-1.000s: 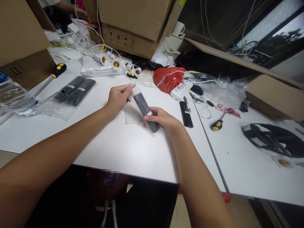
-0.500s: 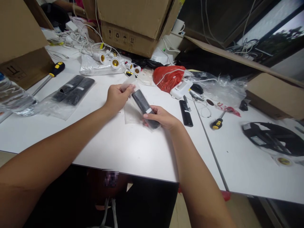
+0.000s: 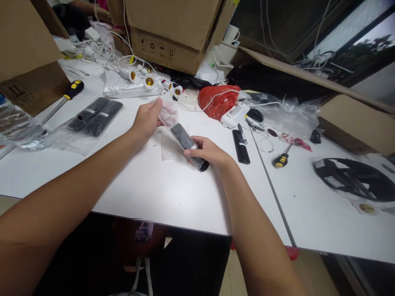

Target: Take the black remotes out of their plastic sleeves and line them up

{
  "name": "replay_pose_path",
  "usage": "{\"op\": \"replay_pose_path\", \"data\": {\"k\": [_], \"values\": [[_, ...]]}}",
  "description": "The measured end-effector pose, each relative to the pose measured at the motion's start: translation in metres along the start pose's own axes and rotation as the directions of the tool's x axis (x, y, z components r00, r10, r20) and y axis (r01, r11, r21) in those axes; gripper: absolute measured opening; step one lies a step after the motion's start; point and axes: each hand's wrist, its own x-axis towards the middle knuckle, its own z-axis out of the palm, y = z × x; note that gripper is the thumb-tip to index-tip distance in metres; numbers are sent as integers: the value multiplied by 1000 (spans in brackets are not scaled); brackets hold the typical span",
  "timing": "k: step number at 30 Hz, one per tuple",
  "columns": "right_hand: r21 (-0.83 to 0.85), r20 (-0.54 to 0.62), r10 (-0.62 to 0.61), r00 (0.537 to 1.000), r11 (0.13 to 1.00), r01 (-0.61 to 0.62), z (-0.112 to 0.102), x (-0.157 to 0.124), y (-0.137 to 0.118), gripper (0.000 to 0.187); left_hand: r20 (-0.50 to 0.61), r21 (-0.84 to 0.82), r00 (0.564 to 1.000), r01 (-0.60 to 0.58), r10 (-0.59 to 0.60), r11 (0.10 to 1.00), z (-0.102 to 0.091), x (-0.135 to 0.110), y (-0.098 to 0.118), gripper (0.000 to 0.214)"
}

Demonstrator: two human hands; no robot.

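Right hand (image 3: 210, 153) pinches black remote (image 3: 188, 146), long axis diagonal, far-left; left hand (image 3: 147, 119) grips bag (image 3: 168, 115).

Black remote (image 3: 187, 144) with white band, in clear bag (image 3: 169, 123). Far right, red bag (image 3: 216, 100); yellow-and-black screwdriver (image 3: 279, 161). Left, brown box (image 3: 27, 53). White table (image 3: 160, 189).

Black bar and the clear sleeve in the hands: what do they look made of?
Black bar: looks like matte black plastic with a pale label band; dull, barely any glare. The right hand grips it.
Clear sleeve: thin, soft transparent plastic film; it crumples, shines, and the left hand shows pink through it where it pinches the top.
Exact polymers can't be told.
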Motion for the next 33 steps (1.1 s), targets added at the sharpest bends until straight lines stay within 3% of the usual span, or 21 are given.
{"op": "replay_pose_path", "data": {"k": [9,14,16,19,24,29,33], "values": [[-225,-173,-19,985,974,-21,-1,1,4,56,-51,-162,997,-61,53,985,-29,30,5,37],[-577,-335,-184,924,816,-47,-15,-1,10,59,-218,-375,976,-59,-27,925,-50,52,-1,35],[-661,-446,-202,872,731,-169,-21,-1,15,59,-250,-461,963,-31,-96,887,-53,55,-3,35],[-688,-634,-231,738,603,-402,-30,1,25,54,-259,-522,951,8,-167,853,-50,52,-4,33],[-538,-833,-171,526,474,-697,-45,3,41,55,-226,-578,947,59,-229,814,-40,45,-2,27],[-436,-896,-108,431,399,-807,-52,-2,45,49,-198,-579,950,86,-242,810,-35,42,-4,23],[-412,-909,-102,405,379,-829,-54,-4,43,43,-183,-564,953,99,-241,820,-34,40,-5,23]]}}
